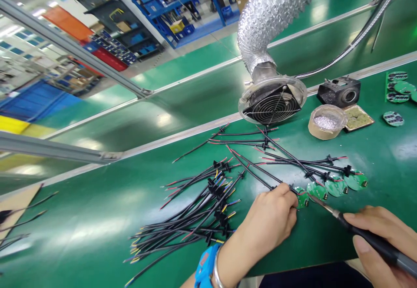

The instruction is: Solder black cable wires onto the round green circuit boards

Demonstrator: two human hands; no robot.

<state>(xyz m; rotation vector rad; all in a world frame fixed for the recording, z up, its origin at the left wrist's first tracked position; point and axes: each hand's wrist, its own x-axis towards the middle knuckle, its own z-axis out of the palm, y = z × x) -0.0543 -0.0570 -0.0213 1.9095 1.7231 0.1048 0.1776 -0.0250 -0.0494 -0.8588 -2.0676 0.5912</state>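
Observation:
My left hand (272, 216) is closed around a black cable (256, 173) close to a small round green circuit board (302, 200). The cable's red wire end lies over that board. In my right hand (387, 225) is a soldering iron (368, 236), gripped by its dark handle. Its tip points left, close to the right edge of that board and the neighbouring board (316, 191). Beyond it are two more round boards, the last one (355, 180) farthest right, with black cables running onto them. My left fingertips are partly hidden behind the knuckles.
Loose black cables (182, 223) lie heaped left of my left hand. Behind the boards stand a fume extractor (273, 101) with a silver duct, a round tub (327, 123) of silvery bits, a yellowish sponge (358, 117) and a black iron stand (339, 92). More boards (398, 88) lie far right.

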